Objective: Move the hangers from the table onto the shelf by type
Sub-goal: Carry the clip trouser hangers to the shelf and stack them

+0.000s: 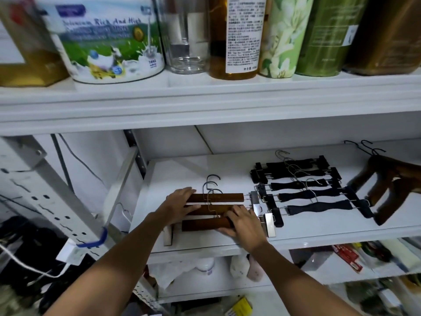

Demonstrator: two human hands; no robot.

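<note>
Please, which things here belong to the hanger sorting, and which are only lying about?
Belong to the job: wooden clip hangers, black clip hangers, dark coat hangers, shelf, left hand resting on the wooden ones, right hand gripping the front one.
Just lying about: milk powder tin, glass jar, amber bottle, floral canister.

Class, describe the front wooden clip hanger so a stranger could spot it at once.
Find the white middle shelf. At its left end, the frontmost wooden hanger is the one the right hand grips; the two wooden hangers behind it lie partly under the left hand.
</note>
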